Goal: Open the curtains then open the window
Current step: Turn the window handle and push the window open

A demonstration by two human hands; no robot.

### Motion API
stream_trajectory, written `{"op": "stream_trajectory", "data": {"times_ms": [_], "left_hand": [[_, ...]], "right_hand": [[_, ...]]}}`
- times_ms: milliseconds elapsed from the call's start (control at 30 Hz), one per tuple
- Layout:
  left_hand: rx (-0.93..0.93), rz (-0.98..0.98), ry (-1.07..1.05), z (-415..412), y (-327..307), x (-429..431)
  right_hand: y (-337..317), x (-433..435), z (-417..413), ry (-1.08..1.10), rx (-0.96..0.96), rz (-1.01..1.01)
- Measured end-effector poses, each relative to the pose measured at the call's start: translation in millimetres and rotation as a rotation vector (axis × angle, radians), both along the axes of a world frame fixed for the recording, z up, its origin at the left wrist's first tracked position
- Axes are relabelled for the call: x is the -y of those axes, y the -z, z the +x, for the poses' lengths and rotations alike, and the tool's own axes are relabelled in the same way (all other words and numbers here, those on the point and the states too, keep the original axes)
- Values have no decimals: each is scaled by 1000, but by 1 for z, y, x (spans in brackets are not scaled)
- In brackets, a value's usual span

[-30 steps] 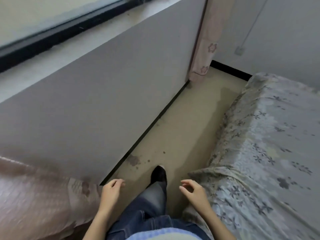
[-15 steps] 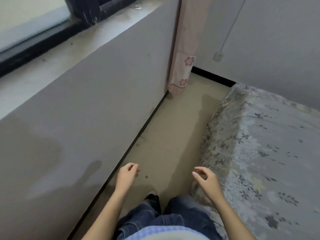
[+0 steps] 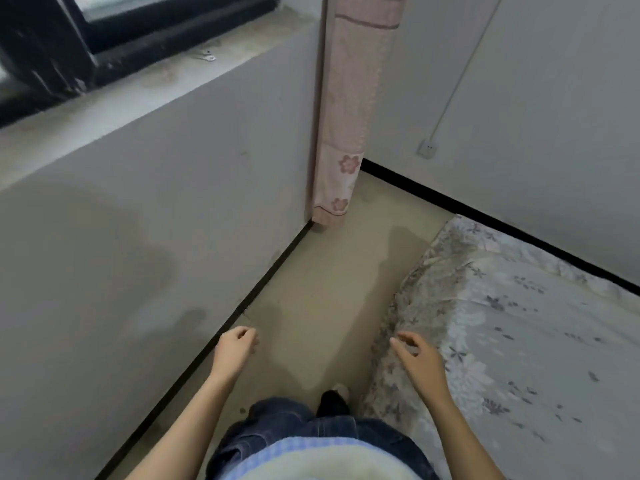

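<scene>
A pink curtain (image 3: 349,109) with flower prints hangs gathered in a narrow bunch at the far corner, reaching almost to the floor. The window (image 3: 114,32) has a black frame and runs along the top left above a grey sill (image 3: 166,84). My left hand (image 3: 235,348) hovers low near the wall's base with its fingers loosely curled around nothing. My right hand (image 3: 417,358) hangs beside the bed with fingers apart, also holding nothing. Both hands are far below the window and well short of the curtain.
A bed with a floral sheet (image 3: 519,334) fills the right side. A narrow strip of beige floor (image 3: 322,289) runs between the bed and the grey wall (image 3: 138,237). A wall socket (image 3: 427,148) with a cable is on the far wall. A small metal piece (image 3: 207,57) lies on the sill.
The view has moved forward along the wall toward the corner curtain. The pink curtain at the lower left has dropped out of view. Both hands stay low and hold nothing.
</scene>
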State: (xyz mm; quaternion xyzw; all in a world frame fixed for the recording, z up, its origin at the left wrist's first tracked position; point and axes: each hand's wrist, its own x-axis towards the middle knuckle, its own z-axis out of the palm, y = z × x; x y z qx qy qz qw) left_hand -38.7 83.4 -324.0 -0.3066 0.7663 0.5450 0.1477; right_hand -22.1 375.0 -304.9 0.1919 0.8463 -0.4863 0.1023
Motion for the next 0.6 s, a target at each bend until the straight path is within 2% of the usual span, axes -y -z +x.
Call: {"op": "stream_trajectory", "data": {"times_ms": [133,200,267,367,433,500,600], "left_hand": [[-47,59,197,-37,-24,-84],[-34,-6,295,-44,-21,-96],[2,-27,174,-50,-18,-82],[23,15,-216,-62,-15,-43],[11,6,-398,-75,-10,-16],[19,9,-511,-91,2,5],[33,38,-560,-132,12,20]], "right_hand": [[6,-24,-54,-96,15,-7],[17,-18,-72,-175,52,2],[29,-6,-85,-293,80,14],[34,12,-120,-477,116,58],[35,20,-158,-509,92,85],[33,29,-200,-512,56,101],[30,45,-259,-542,6,104]]}}
